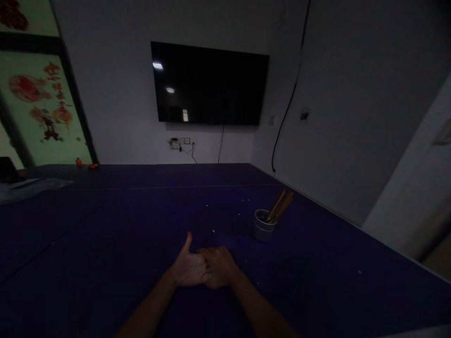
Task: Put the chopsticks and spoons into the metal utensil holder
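Note:
My left hand [190, 269] is turned palm up, thumb stretched out and pointing up. Its fingers are mostly hidden behind my right hand [219, 267], which is wrapped round them from the right. Both hands are just above or on the dark blue tabletop [141, 225]; contact with it cannot be made out. Beyond them to the right stands a grey metal cup [263, 231], upright, with several wooden-handled sticks or brushes [281, 206] leaning out to the right. My hands do not touch the cup.
Small white scraps [213, 231] lie scattered on the tabletop. At far left are a crumpled clear plastic sheet [35, 187] and small orange objects [84, 164]. A dark television [211, 87] hangs on the far wall above sockets [186, 141]. A black cable [287, 112] runs down the right wall.

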Demonstrator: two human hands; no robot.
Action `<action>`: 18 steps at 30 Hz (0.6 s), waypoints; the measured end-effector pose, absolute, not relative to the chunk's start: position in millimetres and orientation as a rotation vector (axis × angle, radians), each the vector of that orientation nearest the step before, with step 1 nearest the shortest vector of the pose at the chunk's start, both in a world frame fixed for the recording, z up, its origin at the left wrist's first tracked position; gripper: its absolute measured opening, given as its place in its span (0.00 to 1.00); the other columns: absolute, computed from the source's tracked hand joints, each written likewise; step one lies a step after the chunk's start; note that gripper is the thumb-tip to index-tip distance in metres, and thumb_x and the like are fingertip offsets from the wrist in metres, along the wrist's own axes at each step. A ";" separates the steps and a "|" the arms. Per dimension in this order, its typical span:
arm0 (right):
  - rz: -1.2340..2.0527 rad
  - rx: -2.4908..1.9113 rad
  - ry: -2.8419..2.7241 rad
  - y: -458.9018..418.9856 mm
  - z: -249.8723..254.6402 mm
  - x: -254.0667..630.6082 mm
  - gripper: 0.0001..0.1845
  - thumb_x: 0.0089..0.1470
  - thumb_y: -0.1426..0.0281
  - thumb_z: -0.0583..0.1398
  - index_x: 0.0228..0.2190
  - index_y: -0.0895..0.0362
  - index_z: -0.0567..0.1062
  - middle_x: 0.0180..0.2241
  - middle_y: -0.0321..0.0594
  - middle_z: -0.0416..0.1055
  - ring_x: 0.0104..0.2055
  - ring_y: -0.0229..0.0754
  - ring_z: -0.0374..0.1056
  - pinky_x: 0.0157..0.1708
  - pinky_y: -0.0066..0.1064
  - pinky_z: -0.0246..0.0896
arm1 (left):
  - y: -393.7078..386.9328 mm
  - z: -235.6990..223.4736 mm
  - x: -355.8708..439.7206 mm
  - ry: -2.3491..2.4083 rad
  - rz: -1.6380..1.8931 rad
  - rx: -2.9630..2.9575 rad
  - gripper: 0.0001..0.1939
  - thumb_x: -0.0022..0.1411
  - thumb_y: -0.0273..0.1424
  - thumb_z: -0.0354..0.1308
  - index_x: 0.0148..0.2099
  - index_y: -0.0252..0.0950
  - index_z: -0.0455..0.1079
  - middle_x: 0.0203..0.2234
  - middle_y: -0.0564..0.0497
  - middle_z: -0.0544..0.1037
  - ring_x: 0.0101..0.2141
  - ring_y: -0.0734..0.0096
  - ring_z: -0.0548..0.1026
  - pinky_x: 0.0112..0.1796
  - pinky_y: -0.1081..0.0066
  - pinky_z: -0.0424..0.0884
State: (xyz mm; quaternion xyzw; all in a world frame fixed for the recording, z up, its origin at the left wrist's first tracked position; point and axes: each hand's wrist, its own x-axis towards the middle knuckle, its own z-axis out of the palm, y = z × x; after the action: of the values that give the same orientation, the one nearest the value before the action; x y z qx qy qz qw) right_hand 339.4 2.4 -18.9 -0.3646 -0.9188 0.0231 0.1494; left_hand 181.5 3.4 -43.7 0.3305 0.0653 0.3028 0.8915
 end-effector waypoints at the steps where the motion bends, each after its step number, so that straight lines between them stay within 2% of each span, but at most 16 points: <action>1: 0.064 -1.041 -2.641 2.5 -17.7 339.6 0.31 0.37 0.59 0.57 0.46 0.53 0.65 0.40 0.42 0.72 0.39 0.50 0.68 0.37 0.37 0.59 | 3.8 -44.0 181.8 0.134 0.619 0.669 0.41 0.54 0.59 0.28 0.35 0.34 0.71 0.31 0.40 0.75 0.37 0.57 0.71 0.39 0.63 0.59; 5: 0.085 -0.961 -2.654 4.2 -13.5 340.8 0.27 0.38 0.61 0.56 0.43 0.54 0.66 0.37 0.40 0.73 0.37 0.46 0.69 0.35 0.33 0.60 | 3.4 -38.9 183.3 0.122 0.606 0.628 0.40 0.53 0.60 0.29 0.32 0.34 0.71 0.28 0.40 0.75 0.36 0.57 0.71 0.40 0.63 0.59; 7: 0.088 -0.925 -2.620 6.0 -13.3 342.7 0.24 0.38 0.61 0.56 0.40 0.54 0.68 0.35 0.39 0.73 0.37 0.45 0.69 0.34 0.31 0.60 | 1.6 -32.2 183.4 0.113 0.600 0.617 0.41 0.52 0.61 0.29 0.34 0.32 0.71 0.30 0.39 0.75 0.38 0.57 0.71 0.42 0.64 0.59; 13: 0.055 -0.986 -2.469 12.2 -20.2 351.8 0.15 0.37 0.60 0.57 0.29 0.55 0.68 0.26 0.36 0.72 0.28 0.41 0.69 0.28 0.28 0.59 | -3.4 -14.3 178.2 0.140 0.592 0.643 0.52 0.48 0.64 0.30 0.49 0.21 0.65 0.44 0.30 0.71 0.49 0.51 0.66 0.50 0.59 0.53; 18: 0.047 -0.980 -2.400 12.6 -23.0 353.0 0.16 0.39 0.55 0.58 0.25 0.55 0.67 0.22 0.34 0.70 0.24 0.39 0.66 0.23 0.26 0.53 | -2.1 -15.5 172.2 0.140 0.598 0.713 0.54 0.48 0.64 0.27 0.52 0.20 0.62 0.48 0.27 0.67 0.51 0.47 0.63 0.49 0.54 0.54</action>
State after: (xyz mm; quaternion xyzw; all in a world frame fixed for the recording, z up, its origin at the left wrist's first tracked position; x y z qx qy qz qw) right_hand 353.0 12.6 -23.0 -0.3639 -0.8911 0.0173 0.2707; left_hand 172.2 -2.1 -15.5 0.3433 0.0673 0.2882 0.8914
